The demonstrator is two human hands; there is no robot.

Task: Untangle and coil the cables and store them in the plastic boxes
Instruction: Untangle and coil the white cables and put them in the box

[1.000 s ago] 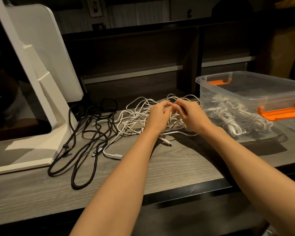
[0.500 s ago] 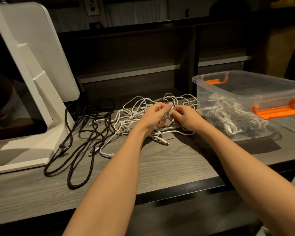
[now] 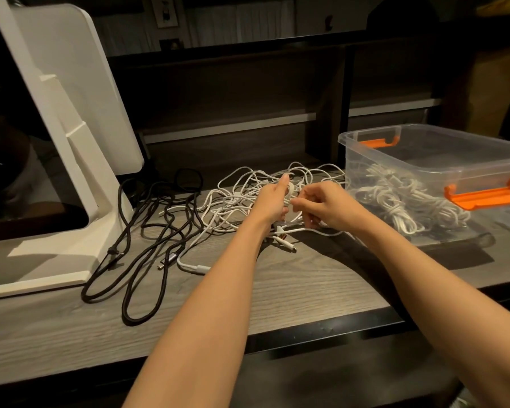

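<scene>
The left hand (image 3: 273,198) closes its grip around a strand of the white cable tangle (image 3: 248,198), thumb extended upward. The right hand (image 3: 326,206) pinches another strand of the same tangle with curled fingers. Both hands work close together, over the middle of the tangle, which lies on the bench (image 3: 277,290). To the left lie loose black cables (image 3: 147,231), well apart from the hands. To the right, just beside the tangle, stands a clear plastic box (image 3: 442,154) with orange latches, containing coiled white cables (image 3: 401,198). A white stand (image 3: 71,142) occupies the bench's left end.
</scene>
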